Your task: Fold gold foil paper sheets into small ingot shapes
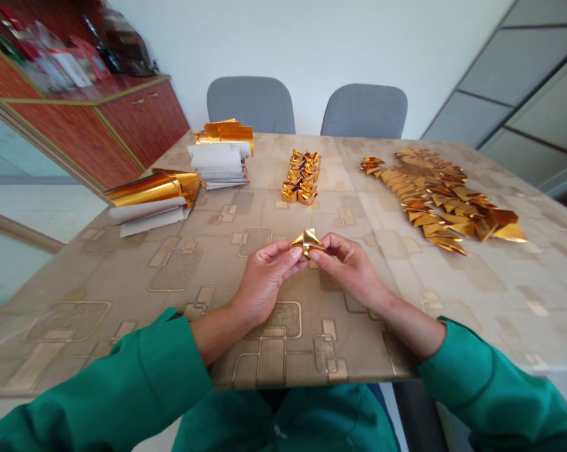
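Observation:
Between my two hands, above the table near its front, is a small folded piece of gold foil paper (307, 241) with pointed ends. My left hand (269, 276) pinches its left side between thumb and fingers. On the right side, my right hand (353, 270) grips it the same way, thumb in front. Straight beyond my hands, finished-looking gold paper ingots (302, 177) stand in two tight rows. To the right lies a spread of folded gold paper pieces (434, 194), flat and pointed, overlapping one another.
Stacks of gold-and-white paper sheets (220, 157) and a curled sheaf of gold paper (154, 194) lie at the table's left. Two grey chairs (250, 105) stand behind the patterned tablecloth (179, 326). A red-brown cabinet (99, 119) with bottles is at far left.

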